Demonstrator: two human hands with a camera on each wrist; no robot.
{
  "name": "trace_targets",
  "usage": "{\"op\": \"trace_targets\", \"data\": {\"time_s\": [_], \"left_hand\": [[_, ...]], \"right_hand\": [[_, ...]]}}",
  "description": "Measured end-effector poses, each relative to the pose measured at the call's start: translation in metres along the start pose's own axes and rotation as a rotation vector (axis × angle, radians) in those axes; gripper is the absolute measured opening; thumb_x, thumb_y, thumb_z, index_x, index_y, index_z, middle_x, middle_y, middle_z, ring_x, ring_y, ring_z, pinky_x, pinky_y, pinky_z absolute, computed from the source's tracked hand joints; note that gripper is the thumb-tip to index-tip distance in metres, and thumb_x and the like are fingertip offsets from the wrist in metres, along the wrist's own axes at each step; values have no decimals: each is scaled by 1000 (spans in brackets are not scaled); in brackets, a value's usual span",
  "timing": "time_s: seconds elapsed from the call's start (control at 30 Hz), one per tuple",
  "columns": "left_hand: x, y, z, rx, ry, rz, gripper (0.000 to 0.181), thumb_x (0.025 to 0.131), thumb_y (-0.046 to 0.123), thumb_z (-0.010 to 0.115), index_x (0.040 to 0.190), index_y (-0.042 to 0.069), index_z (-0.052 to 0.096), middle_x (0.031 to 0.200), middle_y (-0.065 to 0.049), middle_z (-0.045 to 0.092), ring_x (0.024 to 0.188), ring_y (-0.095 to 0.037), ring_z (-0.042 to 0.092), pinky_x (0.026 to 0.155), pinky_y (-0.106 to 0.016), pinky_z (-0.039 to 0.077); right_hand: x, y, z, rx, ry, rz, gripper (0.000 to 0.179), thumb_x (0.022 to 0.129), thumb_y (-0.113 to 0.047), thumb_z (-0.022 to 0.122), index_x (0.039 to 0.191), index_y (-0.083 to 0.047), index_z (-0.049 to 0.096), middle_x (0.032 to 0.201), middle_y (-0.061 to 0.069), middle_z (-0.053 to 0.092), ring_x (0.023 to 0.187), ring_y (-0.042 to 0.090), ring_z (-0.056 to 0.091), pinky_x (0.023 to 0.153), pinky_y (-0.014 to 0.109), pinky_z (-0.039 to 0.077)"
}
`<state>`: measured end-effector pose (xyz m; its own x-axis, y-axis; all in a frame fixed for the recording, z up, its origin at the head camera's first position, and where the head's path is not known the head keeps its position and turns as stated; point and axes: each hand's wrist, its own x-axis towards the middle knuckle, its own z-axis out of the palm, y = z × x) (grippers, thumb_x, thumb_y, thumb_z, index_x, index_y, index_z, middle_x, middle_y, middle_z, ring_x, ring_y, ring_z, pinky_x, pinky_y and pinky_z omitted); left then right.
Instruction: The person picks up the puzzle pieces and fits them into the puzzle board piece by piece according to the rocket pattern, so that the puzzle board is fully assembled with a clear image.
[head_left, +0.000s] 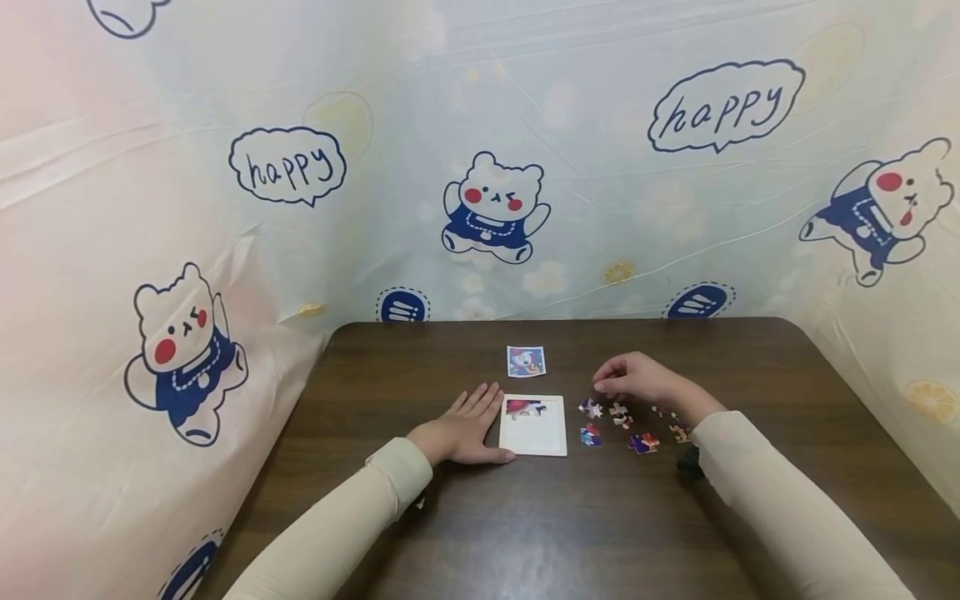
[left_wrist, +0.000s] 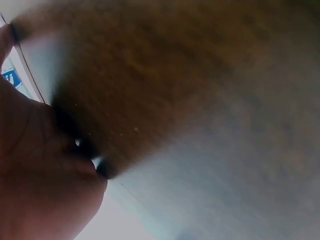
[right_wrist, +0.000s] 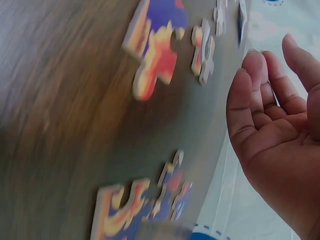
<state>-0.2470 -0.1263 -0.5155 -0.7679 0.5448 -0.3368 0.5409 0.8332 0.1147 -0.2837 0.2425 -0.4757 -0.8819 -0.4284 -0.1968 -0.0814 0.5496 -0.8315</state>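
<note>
A white puzzle tray [head_left: 534,437] lies on the table, with a red and purple section of puzzle [head_left: 517,407] fitted at its upper left. Along the tray's left edge my left hand [head_left: 463,433] lies flat, fingers straight and thumb by the lower corner. In the left wrist view only part of that left hand [left_wrist: 45,170] shows. My right hand [head_left: 637,377] hovers over loose pieces right of the tray, nearest a purple and white piece [head_left: 591,407]. Its fingers are loosely bent and hold nothing in the right wrist view, beside a red and purple piece [right_wrist: 162,47].
A small printed picture card [head_left: 527,362] lies behind the tray. Several other loose pieces spread to the right, among them a blue and red one [head_left: 591,435] and a purple and orange one [head_left: 643,442]. A patterned curtain [head_left: 585,208] hangs behind the brown table [head_left: 525,525].
</note>
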Motion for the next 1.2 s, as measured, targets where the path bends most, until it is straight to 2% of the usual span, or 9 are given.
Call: {"op": "trace_targets", "data": {"time_s": [0.2, 0.37, 0.57, 0.9, 1.2], "left_hand": [[1, -1, -1, -22, 3, 13, 123, 71, 97, 29, 159, 18, -6, 165, 2, -12, 150, -17, -13, 119, -47, -1], [2, -3, 0, -33, 24, 29, 122, 72, 97, 27, 159, 17, -4, 165, 1, -10, 150, -17, -12, 120, -46, 0], [2, -4, 2, -64, 47, 47, 121, 74, 95, 28, 160, 14, -1, 166, -2, -7, 150, -19, -10, 119, -48, 0], [-4, 2, -3, -85, 51, 50, 121, 76, 93, 34, 160, 12, 3, 166, -5, -5, 151, -23, -7, 119, -52, 2], [-8, 6, -8, -32, 21, 30, 119, 77, 92, 33, 160, 12, 4, 166, -6, -4, 151, -24, -7, 119, -50, 1]], "right_hand": [[-7, 7, -13, -23, 30, 12, 33, 94, -30, 70, 113, -2, 70, 101, 12, 69, 89, 26, 65, 78, 38, 55], [-15, 10, -24, -35, 28, -19, 36, 96, -28, 68, 116, 2, 67, 103, 15, 69, 90, 28, 65, 78, 41, 56], [-23, 13, -33, -22, 36, 6, 39, 96, -31, 67, 118, 1, 67, 107, 19, 68, 93, 33, 65, 82, 45, 55], [-30, 22, -47, -60, 101, 18, 38, 94, -32, 70, 116, -1, 68, 105, 20, 68, 91, 32, 66, 81, 45, 54], [-40, 33, -61, -75, 105, 17, 44, 94, -32, 70, 120, 3, 65, 105, 17, 69, 91, 31, 66, 81, 43, 54]]}}
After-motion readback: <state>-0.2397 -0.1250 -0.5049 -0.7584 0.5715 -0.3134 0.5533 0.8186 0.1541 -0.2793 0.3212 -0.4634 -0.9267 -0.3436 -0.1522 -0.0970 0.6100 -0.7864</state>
